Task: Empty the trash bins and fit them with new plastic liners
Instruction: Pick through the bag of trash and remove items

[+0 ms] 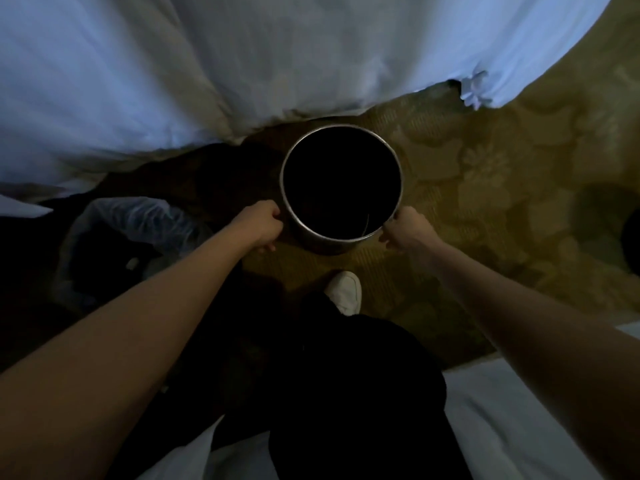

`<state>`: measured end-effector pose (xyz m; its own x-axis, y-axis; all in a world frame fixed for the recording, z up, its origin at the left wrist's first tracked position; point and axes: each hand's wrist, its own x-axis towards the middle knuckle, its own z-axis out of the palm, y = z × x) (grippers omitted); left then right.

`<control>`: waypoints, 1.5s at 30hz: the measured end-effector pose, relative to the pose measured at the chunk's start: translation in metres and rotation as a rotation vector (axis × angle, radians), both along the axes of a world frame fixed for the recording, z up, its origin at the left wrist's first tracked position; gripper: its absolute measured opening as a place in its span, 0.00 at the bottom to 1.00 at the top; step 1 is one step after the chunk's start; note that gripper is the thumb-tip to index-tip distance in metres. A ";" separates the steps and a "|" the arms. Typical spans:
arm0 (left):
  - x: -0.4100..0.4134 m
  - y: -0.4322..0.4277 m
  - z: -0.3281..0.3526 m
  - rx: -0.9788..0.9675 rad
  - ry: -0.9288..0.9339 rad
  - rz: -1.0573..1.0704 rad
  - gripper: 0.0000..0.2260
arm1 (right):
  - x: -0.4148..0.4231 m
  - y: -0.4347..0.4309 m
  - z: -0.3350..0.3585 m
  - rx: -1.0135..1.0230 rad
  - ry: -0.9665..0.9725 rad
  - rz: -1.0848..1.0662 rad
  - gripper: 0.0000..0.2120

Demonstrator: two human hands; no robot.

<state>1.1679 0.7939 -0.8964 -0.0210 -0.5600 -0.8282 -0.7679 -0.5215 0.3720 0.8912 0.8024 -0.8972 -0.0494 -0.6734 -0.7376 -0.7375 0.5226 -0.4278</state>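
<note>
Stands in dark trousers [346, 393] with a near sheet [502, 410] of white cloth at the right, one white shoe [344, 291] planted on the patterned carpet [485, 174]. Reaches both bare arms forward and down.

Grips the trash bin [322, 244] at the left of its metal rim with the left hand [258, 226], fingers curled in tight, knuckles up. Does the same at the right of the rim with the right hand [405, 232], fingers curled under and thumb against the edge. Holds nothing else in either hand, as far as can be seen.

Keeps the round bin upright on the carpet, just beyond the shoe and between the two hands, mouth facing up. Shows only black inside, possibly with a thin pale crease near the front wall; too dark to tell whether a liner is fitted.

Has a crumpled clear plastic bag [138, 220] lying to the left of the bin, near the left forearm, in deep shadow.

Ends, farthest off, at hanging white bedding [242, 64], its lower edge just behind the bin.
</note>
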 end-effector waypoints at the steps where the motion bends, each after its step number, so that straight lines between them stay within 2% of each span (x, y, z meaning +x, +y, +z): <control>1: 0.002 0.003 0.002 -0.003 0.021 -0.002 0.20 | 0.001 0.004 0.003 -0.006 -0.003 -0.014 0.11; 5: 0.008 0.017 0.030 -0.083 0.000 0.011 0.17 | 0.011 0.008 0.043 0.005 0.059 0.013 0.13; 10: 0.043 0.043 0.109 -0.239 -0.066 0.032 0.08 | 0.034 0.008 0.129 -0.153 0.049 0.095 0.10; 16: 0.130 0.112 0.205 -0.341 -0.084 0.213 0.07 | 0.102 0.029 0.222 -0.330 -0.001 0.210 0.09; 21: 0.200 0.188 0.232 -0.427 -0.076 0.385 0.05 | 0.177 0.065 0.244 -0.415 -0.035 0.351 0.09; 26: 0.247 0.231 0.211 -0.393 -0.086 0.549 0.04 | 0.240 0.089 0.220 -0.357 -0.092 0.443 0.08; 32: 0.267 0.222 0.141 -0.188 -0.031 0.658 0.09 | 0.272 0.074 0.151 -0.195 -0.075 0.467 0.07; 36: 0.276 0.203 0.084 -0.035 -0.018 0.818 0.14 | 0.283 0.050 0.086 -0.051 -0.012 0.460 0.08; 38: 0.281 0.188 0.058 0.048 0.003 0.867 0.18 | 0.288 0.042 0.057 0.043 0.042 0.456 0.15; 42: 0.284 0.155 0.020 0.089 0.046 1.000 0.27 | 0.304 0.027 0.014 0.115 0.071 0.358 0.37; 45: 0.283 0.143 -0.002 0.099 0.121 1.132 0.27 | 0.314 0.022 -0.007 0.158 0.066 0.278 0.41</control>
